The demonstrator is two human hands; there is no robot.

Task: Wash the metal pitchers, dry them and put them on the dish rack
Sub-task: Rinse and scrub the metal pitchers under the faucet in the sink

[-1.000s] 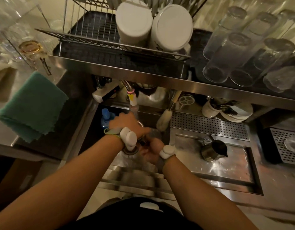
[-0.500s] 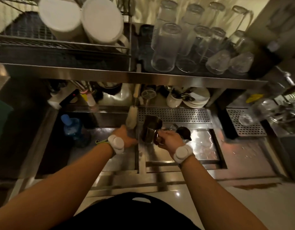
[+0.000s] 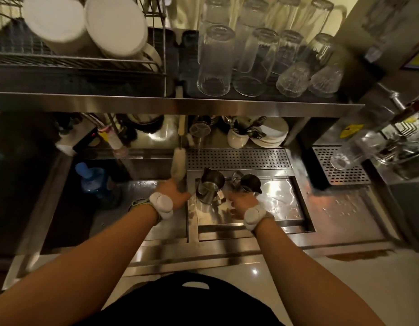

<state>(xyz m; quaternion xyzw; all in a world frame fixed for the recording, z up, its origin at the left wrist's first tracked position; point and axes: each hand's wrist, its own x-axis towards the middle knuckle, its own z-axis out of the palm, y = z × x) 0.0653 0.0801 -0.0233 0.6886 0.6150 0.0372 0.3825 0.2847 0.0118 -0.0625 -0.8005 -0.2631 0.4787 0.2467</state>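
Two metal pitchers stand upright in the recessed steel tray [image 3: 286, 208] right of the sink. The left pitcher [image 3: 209, 187] has its handle turned toward me. The right pitcher [image 3: 250, 182] is darker, with its spout pointing right. My right hand [image 3: 239, 202] hovers low between them, just right of the left pitcher's handle, blurred, with nothing seen in its fingers. At the sink's right edge my left hand [image 3: 174, 191] sits below a hanging bottle brush [image 3: 178, 164], fingers stretched toward the left pitcher. The wire dish rack [image 3: 90, 63] is on the shelf at upper left.
Two white cups [image 3: 86, 22] lie in the dish rack. Several upturned glasses [image 3: 255, 55] crowd the shelf to its right. A blue bottle [image 3: 92, 180] stands in the dark sink [image 3: 133, 208]. Plates and a utensil pot [image 3: 262, 135] sit behind a perforated drain grille [image 3: 236, 158].
My right hand carried the pitcher from the sink to the tray, set it down beside the other one and let go. My left hand moved to the sink's right edge.
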